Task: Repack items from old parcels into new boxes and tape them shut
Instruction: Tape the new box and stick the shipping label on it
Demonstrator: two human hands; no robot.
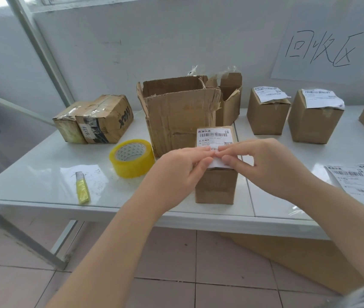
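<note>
Pinching the near edge of a white shipping label (215, 136) with both the left hand (183, 167) and the right hand (263, 165), fingers curling in narrow and thumbs pressing the paper where it is bending over the front top edge. Reading barcodes, a small QR code and rows of Chinese print on it, mostly too small to make out. Working on a small brown box (215, 185), closed and standing upright near the front edge of the white table (43, 174), just in front of a large open box (176, 121) with torn, creased flaps, its inside hidden. Facing a wall sheet (321, 48) handwritten 回收区 in black. Seeing old taped parcels (101, 120) at far left, bearing what looks like MAX in print and 9777 in marker. Having a roll of clear yellowish tape (132, 157) just left of the hands and a yellow cutter (82, 190) nearer the edge. Seeing two closed labelled boxes (267, 114) to the right, and loose label sheets (354, 178) lying at far right.
</note>
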